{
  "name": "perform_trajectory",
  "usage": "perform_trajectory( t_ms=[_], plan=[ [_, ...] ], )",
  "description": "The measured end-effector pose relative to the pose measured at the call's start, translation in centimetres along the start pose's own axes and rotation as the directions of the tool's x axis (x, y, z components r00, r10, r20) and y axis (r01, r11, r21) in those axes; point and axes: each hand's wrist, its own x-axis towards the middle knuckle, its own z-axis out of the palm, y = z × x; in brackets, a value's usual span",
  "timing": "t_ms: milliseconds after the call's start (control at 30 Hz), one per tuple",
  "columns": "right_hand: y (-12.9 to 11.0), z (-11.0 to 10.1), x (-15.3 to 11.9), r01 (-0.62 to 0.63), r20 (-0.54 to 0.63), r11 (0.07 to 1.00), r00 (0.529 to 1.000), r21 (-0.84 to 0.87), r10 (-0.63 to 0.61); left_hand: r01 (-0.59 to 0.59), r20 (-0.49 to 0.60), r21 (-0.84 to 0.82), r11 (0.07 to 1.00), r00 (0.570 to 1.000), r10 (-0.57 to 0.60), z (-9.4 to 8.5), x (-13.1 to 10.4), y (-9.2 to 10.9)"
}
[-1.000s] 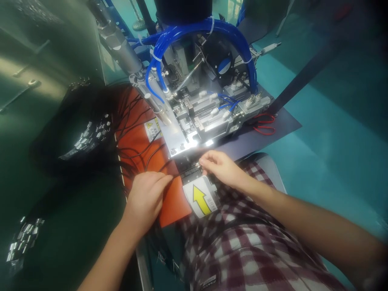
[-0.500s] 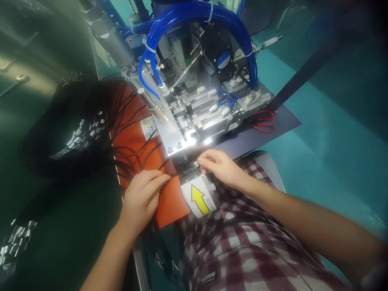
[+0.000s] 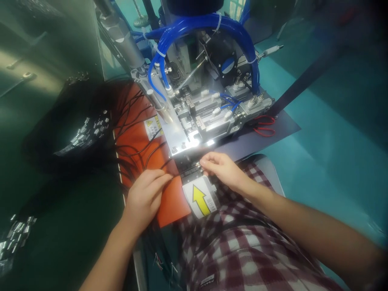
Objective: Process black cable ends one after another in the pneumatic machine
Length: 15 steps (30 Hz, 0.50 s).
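Note:
My left hand (image 3: 147, 192) is closed over the orange surface, thumb and fingers pinched on a thin black cable (image 3: 184, 173). To its right, my right hand (image 3: 226, 169) pinches a small shiny metal connector (image 3: 198, 165), which looks to be at that cable's end. Both hands work just in front of the machine's bright metal plate (image 3: 178, 146). Below the connector sits a dark block with a white label (image 3: 190, 202) bearing a yellow arrow. The fingers partly hide what they grip.
Several black cables (image 3: 133, 151) cross the orange mat (image 3: 172, 202). Behind stands a machine with blue air hoses (image 3: 206, 22) and metal cylinders. Red-handled scissors (image 3: 265, 126) lie at the right. Heaps of black cables with shiny ends (image 3: 87, 131) lie on the left.
The view has shifted slightly, so the machine appears lower and to the right. Both hands keep their grips in nearly the same place.

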Motion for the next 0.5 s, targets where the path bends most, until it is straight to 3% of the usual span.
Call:
perform_trajectory(
  t_ms=[100, 167, 233, 333, 500],
  plan=[
    [0.1, -0.2, -0.6, 0.109, -0.068, 0.966, 0.989, -0.233, -0.128, -0.003, -0.009, -0.011, 1.000, 1.000, 0.003, 0.0, 0.2, 0.1],
    [0.2, -0.4, -1.4, 0.265, -0.113, 0.847, 0.929, -0.460, -0.352, -0.009, -0.015, -0.020, 1.000, 1.000, 0.008, 0.0, 0.2, 0.1],
    [0.4, -0.5, -2.2, 0.393, -0.038, 0.676, 0.848, -0.623, -0.528, -0.014, -0.022, -0.019, 1.000, 1.000, 0.014, 0.1, 0.1, 0.0],
    [0.5, -0.7, -2.7, 0.462, 0.118, 0.466, 0.795, -0.755, -0.595, -0.014, -0.029, -0.004, 1.000, 0.999, 0.014, 0.1, -0.1, -0.1],
    [0.0, -0.9, -2.5, 0.453, 0.274, 0.142, 0.729, -0.880, -0.628, -0.021, -0.041, 0.010, 1.000, 0.999, 0.021, 0.1, 0.0, 0.0]
  ],
)
